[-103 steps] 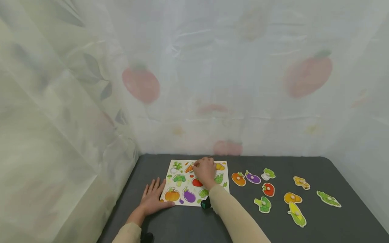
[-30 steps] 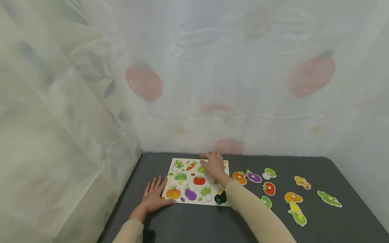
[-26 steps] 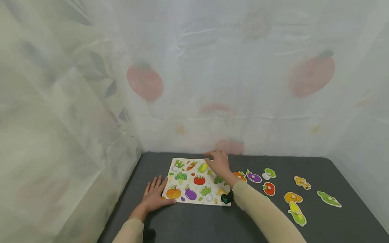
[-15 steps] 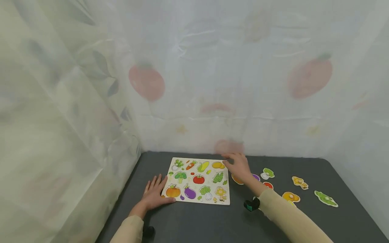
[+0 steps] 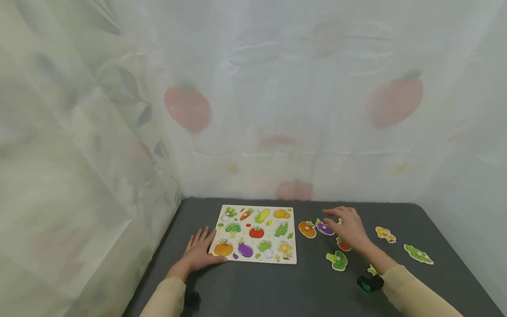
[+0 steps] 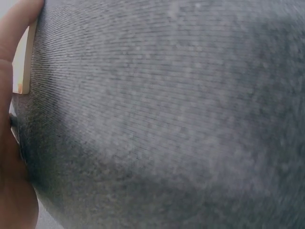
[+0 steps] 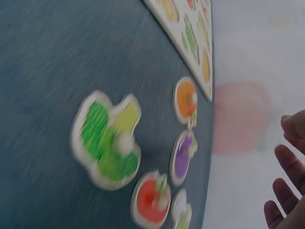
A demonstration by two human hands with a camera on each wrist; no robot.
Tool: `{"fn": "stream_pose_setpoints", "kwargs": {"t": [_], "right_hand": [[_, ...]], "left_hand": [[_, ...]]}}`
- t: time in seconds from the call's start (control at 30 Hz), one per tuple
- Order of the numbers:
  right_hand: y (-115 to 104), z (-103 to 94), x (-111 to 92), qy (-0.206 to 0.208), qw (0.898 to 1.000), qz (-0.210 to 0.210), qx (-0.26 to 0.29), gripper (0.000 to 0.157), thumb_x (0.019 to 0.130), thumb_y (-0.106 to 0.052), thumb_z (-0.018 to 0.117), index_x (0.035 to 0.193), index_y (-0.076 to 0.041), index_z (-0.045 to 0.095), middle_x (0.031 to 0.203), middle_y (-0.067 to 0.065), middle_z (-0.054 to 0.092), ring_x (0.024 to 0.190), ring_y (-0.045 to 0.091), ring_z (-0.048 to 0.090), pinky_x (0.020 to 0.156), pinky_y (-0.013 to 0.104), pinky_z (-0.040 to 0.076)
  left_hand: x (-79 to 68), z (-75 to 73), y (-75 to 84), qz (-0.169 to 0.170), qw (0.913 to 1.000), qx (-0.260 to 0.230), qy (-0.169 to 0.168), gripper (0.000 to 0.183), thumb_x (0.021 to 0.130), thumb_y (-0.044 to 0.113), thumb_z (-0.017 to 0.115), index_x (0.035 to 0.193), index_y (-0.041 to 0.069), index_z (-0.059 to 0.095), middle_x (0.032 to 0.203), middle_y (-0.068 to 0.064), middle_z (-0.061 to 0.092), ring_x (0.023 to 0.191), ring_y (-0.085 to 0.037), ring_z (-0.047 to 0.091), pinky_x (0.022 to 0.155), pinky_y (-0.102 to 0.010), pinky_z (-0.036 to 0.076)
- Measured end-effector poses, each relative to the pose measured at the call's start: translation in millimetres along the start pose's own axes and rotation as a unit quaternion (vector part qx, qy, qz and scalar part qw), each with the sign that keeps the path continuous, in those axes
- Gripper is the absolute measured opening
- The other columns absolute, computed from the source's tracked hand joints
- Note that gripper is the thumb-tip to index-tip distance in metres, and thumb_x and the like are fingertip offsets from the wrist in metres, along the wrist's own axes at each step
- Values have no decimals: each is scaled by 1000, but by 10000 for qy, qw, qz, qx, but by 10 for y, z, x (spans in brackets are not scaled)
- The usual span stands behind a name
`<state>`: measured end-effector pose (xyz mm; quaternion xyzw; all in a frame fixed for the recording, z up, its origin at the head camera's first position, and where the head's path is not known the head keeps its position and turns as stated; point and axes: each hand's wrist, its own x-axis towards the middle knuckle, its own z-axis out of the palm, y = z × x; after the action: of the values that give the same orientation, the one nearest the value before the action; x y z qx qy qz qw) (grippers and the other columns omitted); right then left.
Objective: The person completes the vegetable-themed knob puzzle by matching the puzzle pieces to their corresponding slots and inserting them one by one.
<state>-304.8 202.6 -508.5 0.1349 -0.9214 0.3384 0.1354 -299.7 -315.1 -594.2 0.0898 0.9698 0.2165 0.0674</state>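
Observation:
A white puzzle board [image 5: 273,259] with printed vegetables lies on the dark table. Its carrot piece [image 5: 245,215] and radish piece [image 5: 229,214] sit in place, small knobs showing. My left hand [image 5: 198,256] rests with fingers spread at the board's left edge, its thumb on the near corner. To the right, my right hand [image 5: 350,229] hovers, fingers loosely bent and nothing held, above loose knobbed pieces. Around it lie a pumpkin piece [image 5: 307,229], an eggplant piece [image 5: 325,227], a tomato piece [image 7: 151,199] and a broccoli piece [image 5: 337,261]. The hand partly covers a leafy white-and-green piece [image 7: 181,210].
Farther right lie a mushroom piece [image 5: 385,234] and a pea pod piece [image 5: 418,254]. The corn piece [image 5: 371,270] is mostly hidden under the right forearm. Pale printed curtains [image 5: 245,110] hang behind the table [image 5: 253,290] and at its sides.
My right hand has left the carrot piece, now in the board, and moved right across the board to above the loose pieces. The left hand has stayed at the board's edge.

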Motion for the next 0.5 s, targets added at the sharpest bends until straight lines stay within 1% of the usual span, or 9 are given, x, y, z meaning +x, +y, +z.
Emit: {"fn": "stream_pose_setpoints", "kwargs": {"t": [0.07, 0.17, 0.33, 0.4, 0.5], "right_hand": [[60, -102, -86, -18, 9999, 60, -78, 31, 97, -19, 73, 126, -10, 74, 124, 15, 67, 124, 44, 46, 101, 69, 33], [152, -232, -206, 31, 9998, 84, -170, 31, 97, -19, 73, 127, -8, 74, 124, 18, 66, 124, 47, 45, 99, 70, 33], [291, -401, -423, 135, 9990, 114, -402, 30, 96, -21, 74, 122, -7, 75, 122, 20, 67, 122, 49, 45, 96, 71, 34], [344, -449, -515, 77, 9981, 192, -586, 29, 95, -22, 76, 120, -8, 76, 121, 21, 66, 121, 49, 46, 95, 72, 33], [437, -503, -653, -122, 9961, 305, -816, 28, 93, -21, 77, 117, -7, 77, 121, 22, 67, 120, 52, 46, 94, 74, 32]], "left_hand": [[8, 3, -3, -17, 10000, 70, 8, 124, 72, 80, 72, 164, 11, 26, 168, -23, 16, 153, -48, 6, 120, -65, -1], [5, 20, -28, 59, 9999, 100, 98, 125, 72, 82, 70, 164, 12, 25, 168, -22, 15, 154, -47, 4, 120, -64, -3], [6, 77, -103, 320, 9989, -138, 309, 124, 73, 82, 70, 164, 11, 25, 168, -24, 14, 153, -49, 3, 119, -66, -5], [17, 104, -134, 339, 9988, -175, 314, 123, 73, 81, 70, 164, 11, 24, 168, -24, 14, 153, -48, 2, 119, -66, -5], [40, 143, -168, 284, 9991, -158, 257, 124, 73, 82, 70, 165, 13, 23, 169, -22, 12, 154, -47, 1, 119, -65, -4]]}}
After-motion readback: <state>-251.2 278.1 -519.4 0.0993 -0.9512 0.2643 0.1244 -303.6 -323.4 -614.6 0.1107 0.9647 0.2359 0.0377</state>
